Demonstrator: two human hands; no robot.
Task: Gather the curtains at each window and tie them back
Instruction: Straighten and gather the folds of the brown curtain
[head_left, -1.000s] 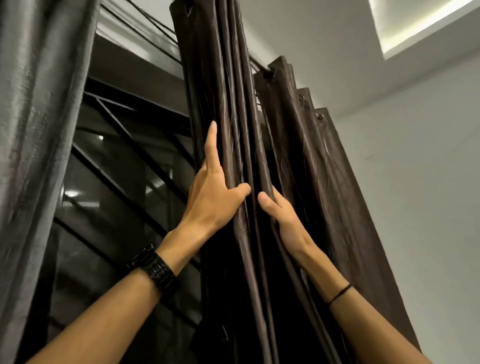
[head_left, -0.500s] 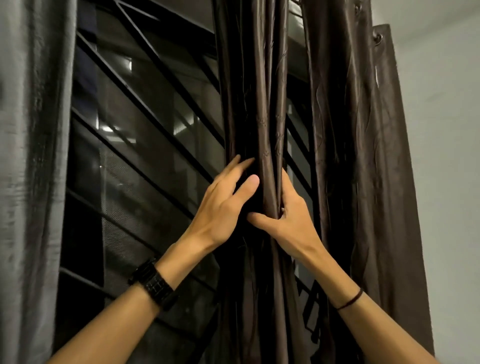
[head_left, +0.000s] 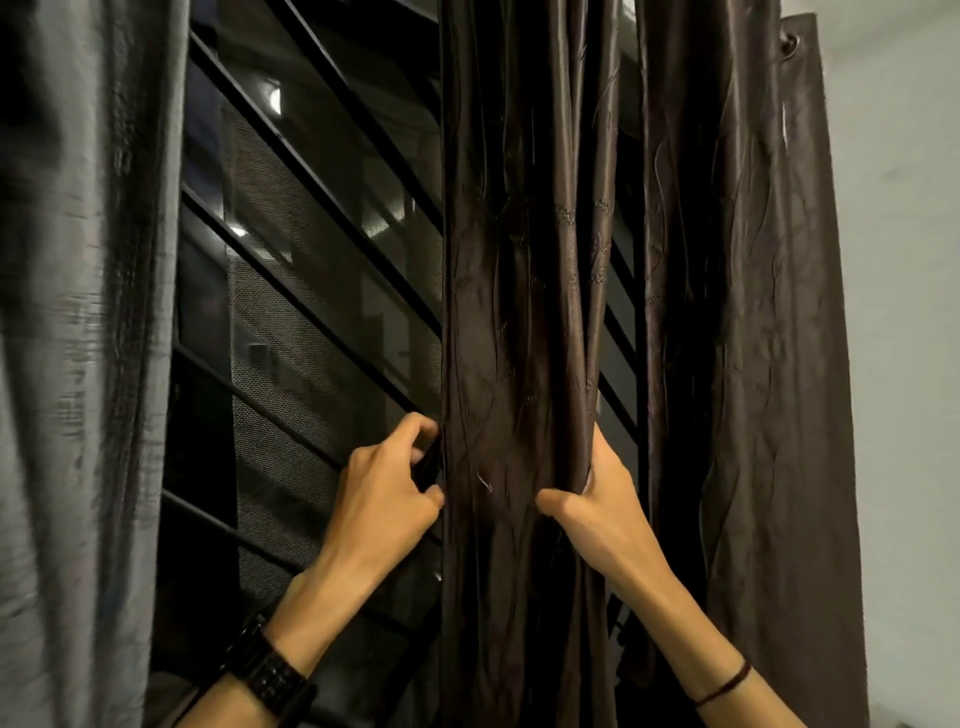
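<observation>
A grey curtain (head_left: 78, 338) is hanging down the left edge of the view, and behind it the window (head_left: 322, 291) is showing dark glass crossed by slanting black bars (head_left: 311, 171). A pale wall (head_left: 904, 260) is filling the right side. Just beside that wall, a wide brown panel (head_left: 753, 338) is hanging in loose folds with an eyelet (head_left: 790, 42) near its top corner. In the middle of the view, the brown curtain (head_left: 519, 312) is hanging as a narrow bunch of folds in front of the window, set apart from the panel by a dark gap. The left hand (head_left: 387, 499) is curling around the bunch's left edge, fingers bent and pinching the fabric. The right hand (head_left: 597, 499) is gripping the bunch's right edge, thumb pressing across the front and fingers wrapping out of sight behind the folds. Both hands are sitting at about the same height, squeezing the bunch between them. A black watch (head_left: 272, 675) is circling the left wrist, and a thin dark band (head_left: 724, 686) is circling the right wrist.
</observation>
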